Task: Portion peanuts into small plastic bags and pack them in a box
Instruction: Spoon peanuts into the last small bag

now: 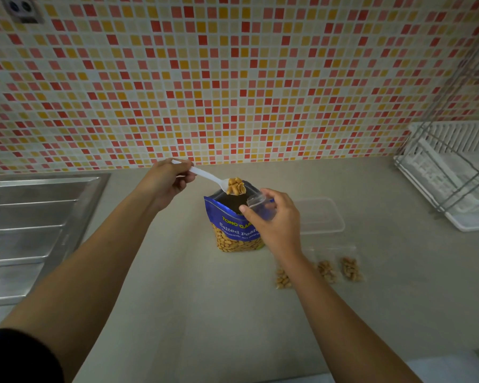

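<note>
A blue salted-peanut pouch stands open and upright on the counter. My left hand pinches the handle of a white plastic spoon, whose bowl carries a heap of peanuts just above the pouch's mouth. My right hand holds a small clear plastic bag with its mouth open beside the spoon. Three small bags with peanuts lie on the counter to the right of my right forearm. A clear plastic box sits behind them, right of the pouch.
A steel sink drainboard fills the left side. A white dish rack with a wire frame stands at the right. The mosaic tile wall runs along the back of the beige counter.
</note>
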Action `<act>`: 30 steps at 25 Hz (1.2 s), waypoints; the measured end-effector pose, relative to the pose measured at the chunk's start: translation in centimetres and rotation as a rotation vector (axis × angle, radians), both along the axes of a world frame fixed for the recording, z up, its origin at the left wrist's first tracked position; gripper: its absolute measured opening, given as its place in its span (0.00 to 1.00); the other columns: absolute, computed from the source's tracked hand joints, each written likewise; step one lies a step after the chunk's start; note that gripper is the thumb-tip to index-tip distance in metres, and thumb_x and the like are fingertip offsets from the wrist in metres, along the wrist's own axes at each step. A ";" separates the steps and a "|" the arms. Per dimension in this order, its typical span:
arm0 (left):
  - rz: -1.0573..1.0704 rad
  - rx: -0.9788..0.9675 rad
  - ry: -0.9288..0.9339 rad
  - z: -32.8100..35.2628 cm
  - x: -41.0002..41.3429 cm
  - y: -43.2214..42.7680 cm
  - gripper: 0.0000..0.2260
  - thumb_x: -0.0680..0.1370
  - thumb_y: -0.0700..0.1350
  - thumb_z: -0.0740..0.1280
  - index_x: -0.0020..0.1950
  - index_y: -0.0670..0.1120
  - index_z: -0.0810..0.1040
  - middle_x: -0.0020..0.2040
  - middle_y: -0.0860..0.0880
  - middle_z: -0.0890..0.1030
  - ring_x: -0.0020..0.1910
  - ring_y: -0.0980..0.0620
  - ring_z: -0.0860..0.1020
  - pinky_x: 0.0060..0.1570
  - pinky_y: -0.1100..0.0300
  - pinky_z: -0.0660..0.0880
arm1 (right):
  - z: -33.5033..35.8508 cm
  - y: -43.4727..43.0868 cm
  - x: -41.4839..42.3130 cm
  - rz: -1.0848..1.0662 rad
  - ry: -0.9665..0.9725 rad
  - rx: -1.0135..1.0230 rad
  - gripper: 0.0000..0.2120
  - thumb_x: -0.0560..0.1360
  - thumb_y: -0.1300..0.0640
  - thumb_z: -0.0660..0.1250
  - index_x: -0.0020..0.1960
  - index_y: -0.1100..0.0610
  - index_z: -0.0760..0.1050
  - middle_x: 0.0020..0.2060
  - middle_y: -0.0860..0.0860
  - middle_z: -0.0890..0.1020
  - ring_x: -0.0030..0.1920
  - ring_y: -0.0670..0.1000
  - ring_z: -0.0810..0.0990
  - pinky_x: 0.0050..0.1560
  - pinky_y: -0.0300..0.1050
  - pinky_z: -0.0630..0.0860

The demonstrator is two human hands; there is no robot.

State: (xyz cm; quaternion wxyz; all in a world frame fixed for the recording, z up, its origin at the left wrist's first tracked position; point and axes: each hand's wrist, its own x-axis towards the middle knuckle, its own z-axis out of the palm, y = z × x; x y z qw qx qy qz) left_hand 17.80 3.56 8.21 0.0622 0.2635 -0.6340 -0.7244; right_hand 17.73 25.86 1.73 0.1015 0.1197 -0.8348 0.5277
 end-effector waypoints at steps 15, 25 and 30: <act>-0.171 -0.189 -0.027 3.5 -1.1 2.6 0.03 0.78 0.40 0.63 0.46 0.43 0.76 0.37 0.47 0.79 0.31 0.57 0.77 0.27 0.70 0.71 | 0.3 -0.1 0.1 -0.002 -0.018 0.014 0.27 0.65 0.45 0.75 0.59 0.55 0.74 0.54 0.47 0.77 0.49 0.41 0.75 0.46 0.33 0.73; -0.254 -0.338 -0.036 4.4 -1.2 2.7 0.03 0.78 0.41 0.63 0.46 0.44 0.77 0.41 0.47 0.80 0.35 0.56 0.78 0.30 0.69 0.71 | 0.8 -0.6 -0.6 0.030 0.033 0.060 0.28 0.64 0.47 0.76 0.59 0.56 0.74 0.53 0.49 0.78 0.49 0.42 0.74 0.43 0.21 0.64; -0.431 -0.596 0.079 6.2 -1.0 4.3 0.04 0.77 0.42 0.65 0.46 0.44 0.78 0.41 0.47 0.81 0.37 0.55 0.79 0.34 0.67 0.70 | 0.6 -0.7 -0.7 0.023 0.036 0.037 0.26 0.64 0.46 0.76 0.58 0.56 0.75 0.52 0.48 0.78 0.48 0.43 0.75 0.43 0.21 0.65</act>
